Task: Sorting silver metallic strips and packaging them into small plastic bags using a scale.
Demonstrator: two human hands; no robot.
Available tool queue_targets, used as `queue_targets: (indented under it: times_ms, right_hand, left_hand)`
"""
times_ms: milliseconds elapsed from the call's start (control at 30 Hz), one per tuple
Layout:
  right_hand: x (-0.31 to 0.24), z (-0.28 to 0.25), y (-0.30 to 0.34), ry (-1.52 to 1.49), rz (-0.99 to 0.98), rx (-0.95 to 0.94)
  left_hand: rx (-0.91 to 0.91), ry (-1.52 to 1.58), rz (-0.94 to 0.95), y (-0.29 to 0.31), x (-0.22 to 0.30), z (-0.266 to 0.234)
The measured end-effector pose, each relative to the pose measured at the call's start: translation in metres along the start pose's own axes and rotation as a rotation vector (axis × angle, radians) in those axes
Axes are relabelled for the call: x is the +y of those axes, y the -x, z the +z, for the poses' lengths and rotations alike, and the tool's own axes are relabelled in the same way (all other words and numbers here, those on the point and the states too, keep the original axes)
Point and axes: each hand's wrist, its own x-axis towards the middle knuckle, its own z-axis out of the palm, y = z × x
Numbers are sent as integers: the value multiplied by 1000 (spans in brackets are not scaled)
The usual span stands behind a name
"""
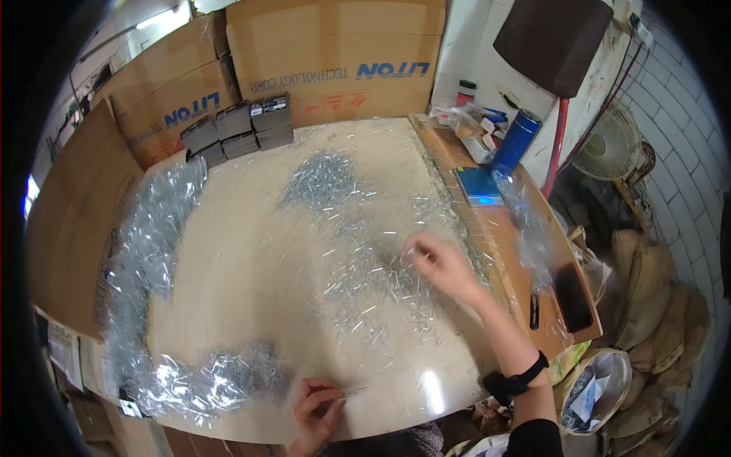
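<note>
Low at the front edge of the pale tabletop, my left hand is closed in a pinch, with a few thin shiny metal pins sticking out past its fingertips. My right hand reaches over the right part of the table, thumb and forefinger drawn together just above loose metal pins. It is slightly blurred, and what its fingertips hold is too small to make out. Farther back lies a denser heap of the same silvery pins.
Transparent bags of metal pieces line the left side, with more bagged pieces at front left. Stacked dark packs stand before cardboard walls. The right ledge holds a small blue-lit scale, blue can and phone.
</note>
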Motion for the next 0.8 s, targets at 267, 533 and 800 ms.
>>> queue_targets:
  times_ms: [267, 533, 800]
  right_hand:
    - [-15, -10, -12, 200, 228, 69]
    - [149, -75, -12, 548, 252, 416]
    - [197, -109, -22, 708, 546, 690]
  left_hand:
    - [3, 112, -63, -2, 2, 2]
    - [-35, 50, -23, -4, -6, 5]
    - [-86, 76, -103, -4, 3, -2]
